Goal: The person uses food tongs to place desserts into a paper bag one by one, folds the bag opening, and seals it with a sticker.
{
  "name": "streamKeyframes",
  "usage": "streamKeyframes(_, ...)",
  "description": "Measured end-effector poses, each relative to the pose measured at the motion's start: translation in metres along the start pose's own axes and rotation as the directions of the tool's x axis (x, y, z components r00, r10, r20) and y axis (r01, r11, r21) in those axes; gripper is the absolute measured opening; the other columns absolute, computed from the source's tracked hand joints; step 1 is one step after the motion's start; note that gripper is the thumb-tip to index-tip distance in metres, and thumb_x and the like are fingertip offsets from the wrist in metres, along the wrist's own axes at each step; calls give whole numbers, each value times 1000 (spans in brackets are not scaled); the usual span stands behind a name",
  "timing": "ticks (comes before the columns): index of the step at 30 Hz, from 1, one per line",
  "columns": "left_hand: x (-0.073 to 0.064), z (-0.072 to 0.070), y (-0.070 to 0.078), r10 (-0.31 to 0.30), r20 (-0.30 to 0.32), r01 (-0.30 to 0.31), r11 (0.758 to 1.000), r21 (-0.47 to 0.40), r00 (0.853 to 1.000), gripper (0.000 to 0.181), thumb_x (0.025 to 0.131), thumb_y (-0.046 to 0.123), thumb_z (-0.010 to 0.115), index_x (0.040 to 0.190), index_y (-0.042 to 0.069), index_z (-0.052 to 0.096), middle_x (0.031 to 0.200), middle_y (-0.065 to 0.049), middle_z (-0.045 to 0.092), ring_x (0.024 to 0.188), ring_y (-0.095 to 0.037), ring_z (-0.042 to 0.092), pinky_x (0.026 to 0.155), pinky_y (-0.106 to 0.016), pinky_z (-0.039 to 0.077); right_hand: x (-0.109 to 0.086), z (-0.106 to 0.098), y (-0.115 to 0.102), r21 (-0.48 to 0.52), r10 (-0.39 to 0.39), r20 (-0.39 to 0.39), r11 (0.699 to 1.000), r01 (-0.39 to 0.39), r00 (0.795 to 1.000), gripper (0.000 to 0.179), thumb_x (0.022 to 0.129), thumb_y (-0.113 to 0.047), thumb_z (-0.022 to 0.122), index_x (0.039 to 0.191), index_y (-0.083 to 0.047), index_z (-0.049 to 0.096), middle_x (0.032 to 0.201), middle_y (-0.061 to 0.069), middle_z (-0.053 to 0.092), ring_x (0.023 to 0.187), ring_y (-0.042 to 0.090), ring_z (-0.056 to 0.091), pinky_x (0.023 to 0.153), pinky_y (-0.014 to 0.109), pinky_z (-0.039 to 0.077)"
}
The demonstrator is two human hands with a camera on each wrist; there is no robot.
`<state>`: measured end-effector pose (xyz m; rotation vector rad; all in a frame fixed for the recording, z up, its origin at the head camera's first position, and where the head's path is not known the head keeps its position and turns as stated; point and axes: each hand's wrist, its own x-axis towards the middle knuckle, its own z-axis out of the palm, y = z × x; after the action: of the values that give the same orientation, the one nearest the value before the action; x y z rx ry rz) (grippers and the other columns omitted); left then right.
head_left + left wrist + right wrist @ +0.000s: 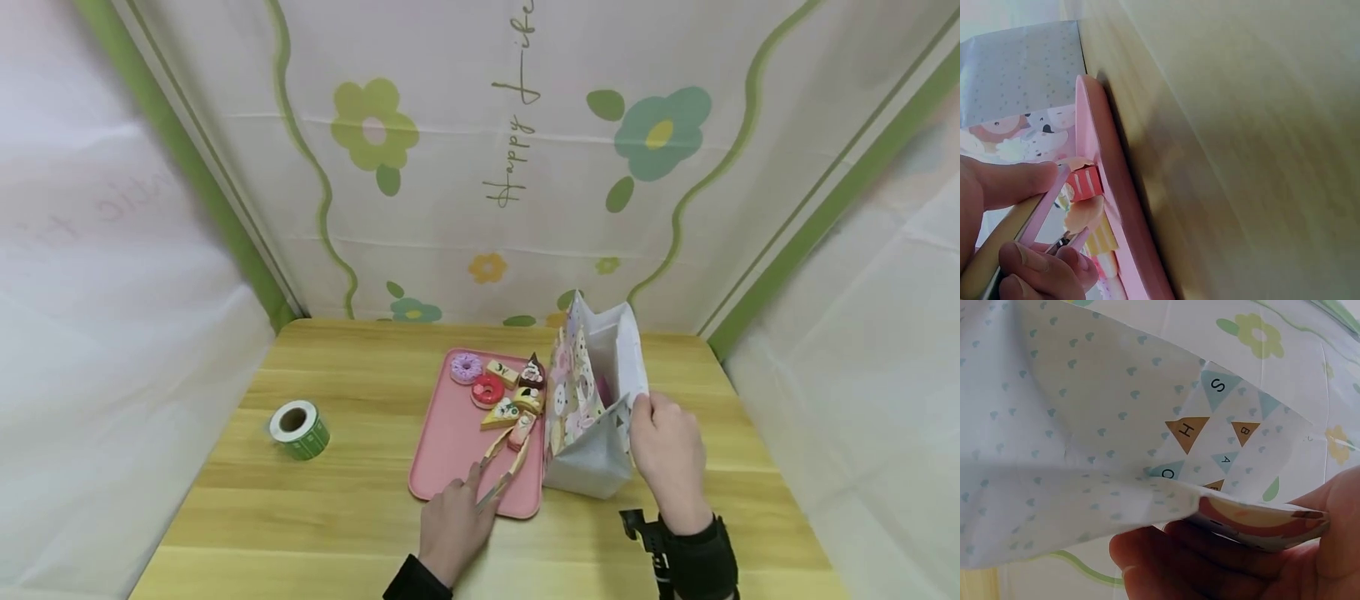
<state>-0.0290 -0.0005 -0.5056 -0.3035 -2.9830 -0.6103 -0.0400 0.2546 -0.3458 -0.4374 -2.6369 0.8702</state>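
Note:
My left hand (455,525) grips a pair of tongs (504,482) over the near part of a pink tray (431,467). Between the tong tips is a small pink-and-red toy cake (1085,183), in the tray's right part. Beyond it lie several toy sweets: a purple donut (467,367), a red donut (487,391), a triangular cake slice (501,414) and a chocolate slice (532,373). With thumb and fingers my right hand (667,450) pinches the edge of a patterned paper bag (592,467), which stands open-topped beside the tray. Something pink shows inside the bag, too hidden to name.
A roll of green labels (300,430) stands on the left of the wooden table (360,375). Printed cloth (450,167) hangs behind the table's far edge, with white cloth on both sides. The bag stands close against the tray's right edge.

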Motion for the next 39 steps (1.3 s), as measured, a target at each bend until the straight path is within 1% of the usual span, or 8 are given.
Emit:
streamKeyframes(6, -6, -5, -4, 8, -7, -9, 1000, -5, 1000, 62, 82, 45, 76, 130, 7, 66, 75, -6, 61, 53, -19, 55, 44, -34, 39, -2, 1, 0, 5, 15, -4, 1000, -15, 1000, 47, 105, -27, 32, 65, -8, 47, 59, 8, 46, 48, 23, 42, 42, 35, 29)
streamKeyframes(10, -8, -10, -6, -6, -19, 6, 1000, -16, 1000, 61, 81, 44, 77, 129, 8, 66, 74, -4, 61, 53, -17, 54, 44, -33, 40, -2, 1, -1, 14, 8, -12, 1000, -7, 1000, 48, 105, -29, 34, 64, -7, 47, 58, 8, 46, 48, 23, 42, 42, 35, 30)
streamKeyframes(14, -8, -14, -7, -7, -44, 6, 1000, -24, 999, 60, 81, 43, 77, 128, 8, 67, 73, -5, 60, 53, -17, 53, 45, -34, 40, -1, 2, -2, 26, 6, -26, 1000, -5, 1000, 48, 105, -28, 34, 63, -8, 44, 56, 7, 41, 46, 23, 39, 42, 34, 29)
streamKeyframes(18, -9, -17, -8, -1, -46, 0, 1000, -29, 999, 59, 82, 44, 76, 129, 8, 67, 71, -2, 58, 51, -14, 49, 44, -32, 38, -2, 1, -2, 25, 6, -36, 1000, -5, 999, 47, 105, -26, 34, 61, -8, 40, 55, 6, 37, 46, 22, 36, 42, 34, 27)
streamKeyframes(31, -14, -30, -9, 35, -89, -40, 998, -48, 995, 62, 82, 44, 76, 132, 9, 65, 70, 2, 55, 49, -10, 43, 44, -30, 36, -5, 1, -2, 26, 18, -22, 999, -18, 1000, 48, 105, -27, 34, 64, -7, 47, 58, 8, 44, 47, 23, 41, 41, 34, 30)
streamKeyframes(34, -15, -34, -9, 40, -98, -46, 997, -58, 994, 62, 83, 45, 75, 133, 9, 64, 72, 1, 58, 48, -7, 40, 43, -28, 35, -5, 1, -2, 26, 15, -21, 1000, -15, 1000, 48, 105, -27, 34, 64, -7, 47, 58, 9, 45, 47, 23, 42, 41, 35, 31)
streamKeyframes(36, -16, -37, -8, 44, -113, -51, 997, -62, 993, 62, 84, 46, 74, 133, 10, 64, 73, 2, 58, 48, -6, 37, 43, -27, 35, -5, 0, -2, 28, 13, -22, 1000, -12, 1000, 48, 105, -27, 34, 64, -7, 47, 59, 9, 46, 47, 23, 42, 41, 35, 31)
streamKeyframes(39, -17, -42, -8, 54, -153, -66, 995, -79, 987, 62, 83, 47, 75, 132, 9, 64, 71, 4, 56, 48, -5, 36, 43, -27, 35, -6, 0, -1, 30, 13, -23, 999, -12, 1000, 48, 105, -27, 34, 63, -7, 46, 58, 9, 45, 48, 23, 42, 42, 35, 30)
